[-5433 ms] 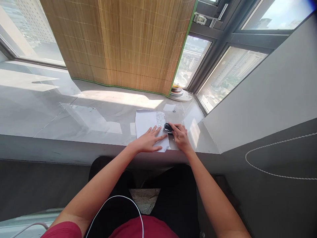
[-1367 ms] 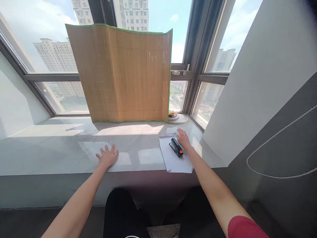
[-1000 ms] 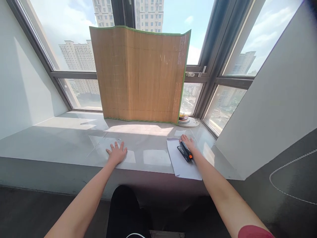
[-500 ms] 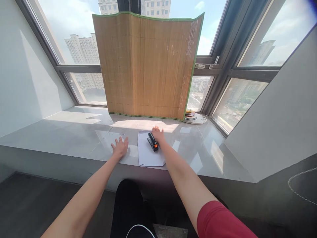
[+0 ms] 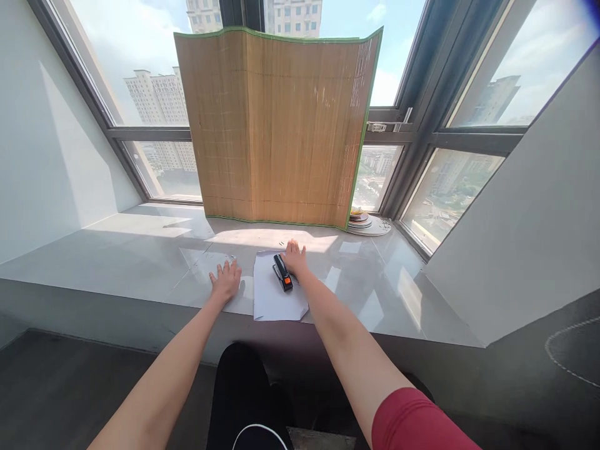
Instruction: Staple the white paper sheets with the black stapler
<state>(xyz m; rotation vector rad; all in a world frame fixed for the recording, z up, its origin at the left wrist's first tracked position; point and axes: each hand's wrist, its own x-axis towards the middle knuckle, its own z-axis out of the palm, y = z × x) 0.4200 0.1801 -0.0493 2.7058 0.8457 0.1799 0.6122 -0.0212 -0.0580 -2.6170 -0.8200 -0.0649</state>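
A black stapler point(image 5: 282, 273) with an orange end lies on a white sheet of paper point(image 5: 276, 292), just to the left of the right hand point(image 5: 295, 258) and at most touching it along the hand's inner edge; whether there is real contact cannot be made out. The right hand lies flat, palm down, fingers spread and pointing away from the person, gripping nothing; its heel rests at the far right corner of the paper. The paper stretches from that hand back toward the person, ending at the near edge of the grey stone windowsill point(image 5: 140, 262). The left hand point(image 5: 225, 280) lies just left of the paper, also flat with fingers splayed on the bare sill, holding nothing; it is near the paper's left edge but apart from the stapler. Beyond both hands a bamboo mat point(image 5: 276, 125) with green trim stands upright against the window. Past the right hand, to its right and farther off, a small stack of plates point(image 5: 368, 222) sits at the foot of the window frame.
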